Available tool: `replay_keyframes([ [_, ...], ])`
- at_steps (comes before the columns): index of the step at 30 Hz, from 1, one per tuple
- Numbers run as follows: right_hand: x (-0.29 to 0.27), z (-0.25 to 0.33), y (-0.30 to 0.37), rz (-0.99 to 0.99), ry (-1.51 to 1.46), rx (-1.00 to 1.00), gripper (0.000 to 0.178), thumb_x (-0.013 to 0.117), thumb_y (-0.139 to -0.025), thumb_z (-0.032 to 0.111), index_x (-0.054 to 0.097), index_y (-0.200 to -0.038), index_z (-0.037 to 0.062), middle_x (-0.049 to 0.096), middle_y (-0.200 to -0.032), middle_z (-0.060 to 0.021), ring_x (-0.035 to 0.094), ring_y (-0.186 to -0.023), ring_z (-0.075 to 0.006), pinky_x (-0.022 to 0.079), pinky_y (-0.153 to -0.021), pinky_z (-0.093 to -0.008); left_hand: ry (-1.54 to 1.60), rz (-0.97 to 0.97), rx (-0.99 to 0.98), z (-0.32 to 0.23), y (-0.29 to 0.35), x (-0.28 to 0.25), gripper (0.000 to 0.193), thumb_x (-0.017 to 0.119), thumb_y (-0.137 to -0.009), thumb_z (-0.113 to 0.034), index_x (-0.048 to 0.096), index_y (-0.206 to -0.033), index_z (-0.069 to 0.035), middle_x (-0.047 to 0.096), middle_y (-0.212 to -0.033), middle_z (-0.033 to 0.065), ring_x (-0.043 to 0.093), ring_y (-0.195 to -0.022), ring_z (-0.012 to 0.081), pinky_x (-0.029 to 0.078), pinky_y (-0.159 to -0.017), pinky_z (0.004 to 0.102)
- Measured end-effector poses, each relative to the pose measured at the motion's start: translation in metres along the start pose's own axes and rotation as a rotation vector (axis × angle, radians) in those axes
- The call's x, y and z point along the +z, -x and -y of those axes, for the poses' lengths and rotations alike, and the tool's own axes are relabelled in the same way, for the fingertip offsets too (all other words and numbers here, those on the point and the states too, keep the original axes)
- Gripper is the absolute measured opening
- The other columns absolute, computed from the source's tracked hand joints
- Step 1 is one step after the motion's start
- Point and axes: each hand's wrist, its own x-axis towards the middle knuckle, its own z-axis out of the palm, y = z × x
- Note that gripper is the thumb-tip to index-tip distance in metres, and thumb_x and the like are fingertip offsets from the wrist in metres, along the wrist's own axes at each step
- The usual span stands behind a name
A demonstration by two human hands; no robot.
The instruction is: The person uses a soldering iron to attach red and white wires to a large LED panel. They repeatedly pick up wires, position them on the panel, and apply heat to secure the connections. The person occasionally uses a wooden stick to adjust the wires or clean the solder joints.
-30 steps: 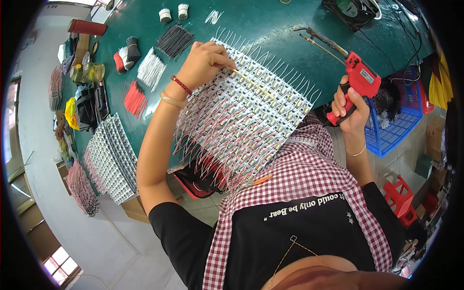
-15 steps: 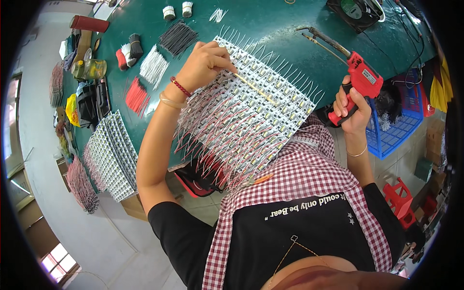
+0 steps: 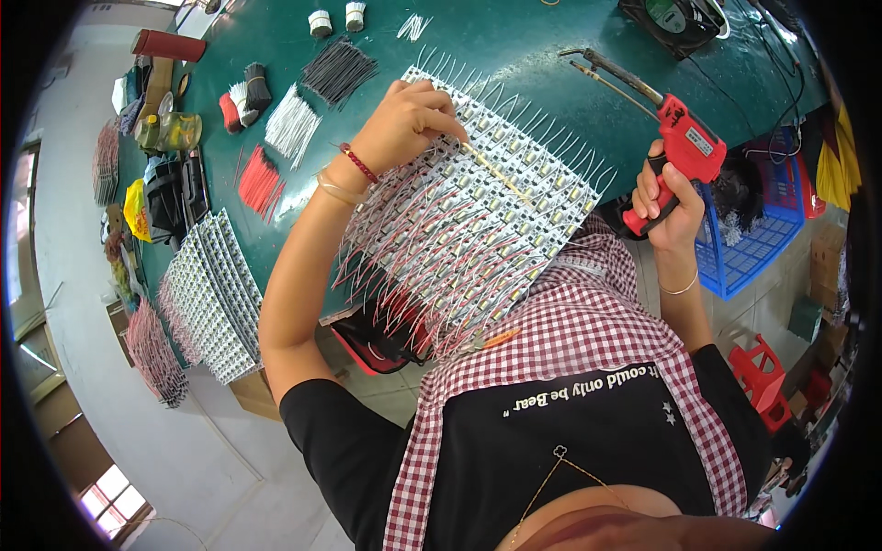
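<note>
My left hand (image 3: pixel 418 119) is closed in a pinch on a thin pale stick (image 3: pixel 496 171), which lies slantwise over a white circuit-board panel (image 3: pixel 551 197). Rows of small components cover this panel. Red and white wires hang in a thick fringe from its near left side, and short white wires stick out along its far right edge. In my right hand (image 3: pixel 675 207) is a red and black soldering gun (image 3: pixel 691 142), held off to the right of the panel. Its metal tip points up and left, above the table, apart from the boards.
On the green table (image 3: pixel 514 37) lie bundles of red wires (image 3: pixel 261 182), white wires (image 3: pixel 293 127) and black wires (image 3: pixel 339 72). More board panels (image 3: pixel 216 294) stand at the left. A black fan (image 3: pixel 675 26) sits far right, above a blue plastic basket (image 3: pixel 749 248).
My left hand has shifted a little to the right and nearer, with the stick moving along the panel. The soldering gun has barely moved.
</note>
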Motion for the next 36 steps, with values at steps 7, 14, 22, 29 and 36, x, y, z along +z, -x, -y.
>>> replay_keyframes([
  [7,0.002,0.001,0.0,0.024,0.01,-0.011,0.027,0.051,-0.094,0.017,0.046,-0.113,-0.0007,0.048,-0.066,-0.0054,0.04,-0.045,-0.0086,0.041,-0.044,-0.023,0.093,0.028,-0.067,0.004,0.002,0.005,0.034,0.062,-0.069,0.006,0.076,-0.081,-0.023,0.058,-0.081,-0.0087,0.052,-0.088,0.0146,0.033,-0.087,0.0323],
  [14,0.001,0.002,0.0,-0.014,0.014,0.006,0.026,0.051,-0.092,0.017,0.048,-0.111,0.0008,0.049,-0.064,-0.0049,0.043,-0.044,-0.0091,0.042,-0.045,-0.0245,0.028,0.024,-0.005,0.001,0.009,0.0,0.034,0.063,-0.067,0.007,0.076,-0.077,-0.023,0.058,-0.083,-0.0086,0.051,-0.082,0.0149,0.033,-0.08,0.0308],
  [22,0.003,0.004,-0.001,0.006,0.005,-0.013,0.026,0.051,-0.093,0.016,0.048,-0.112,-0.0001,0.049,-0.065,-0.0048,0.043,-0.044,-0.0091,0.044,-0.046,-0.025,-0.189,-0.161,-0.015,-0.026,0.005,-0.058,0.03,0.068,-0.067,0.003,0.076,-0.08,-0.022,0.06,-0.079,-0.0085,0.054,-0.087,0.0156,0.035,-0.084,0.0345],
  [29,-0.005,0.002,-0.001,0.014,-0.024,0.006,0.025,0.051,-0.092,0.016,0.048,-0.111,-0.0001,0.049,-0.065,-0.0047,0.043,-0.044,-0.009,0.044,-0.046,-0.0251,-0.242,-0.19,-0.096,-0.042,-0.004,-0.017,0.033,0.065,-0.068,0.004,0.075,-0.081,-0.024,0.056,-0.078,-0.0083,0.054,-0.081,0.0131,0.033,-0.08,0.0339],
  [36,-0.012,0.0,0.005,-0.018,-0.015,-0.015,0.026,0.051,-0.093,0.017,0.047,-0.112,-0.0002,0.048,-0.065,-0.0042,0.041,-0.044,-0.0082,0.042,-0.045,-0.0238,-0.152,-0.15,-0.099,-0.03,-0.003,-0.014,0.034,0.061,-0.071,0.006,0.076,-0.086,-0.021,0.056,-0.078,-0.0055,0.053,-0.079,0.0131,0.03,-0.079,0.03],
])
